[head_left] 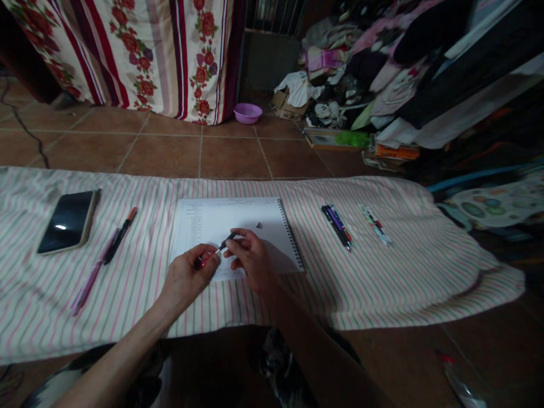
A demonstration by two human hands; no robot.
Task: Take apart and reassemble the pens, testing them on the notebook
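Note:
Both my hands meet over a spiral notebook (238,224) lying on a striped cloth (382,277). My left hand (189,275) is closed around the red end of a pen (219,249). My right hand (250,258) pinches the same pen's dark end with thumb and fingers. The pen looks partly pulled apart, a thin pale section showing between the two hands. A small dark bit (259,225) lies on the notebook page just beyond my right hand.
A phone (68,221) lies face up at the cloth's left, with a black-orange pen (120,235) and a pink pen (91,280) beside it. More pens (338,226) and a white pen (376,225) lie right of the notebook. A purple bowl (247,113) and piled clothes sit beyond.

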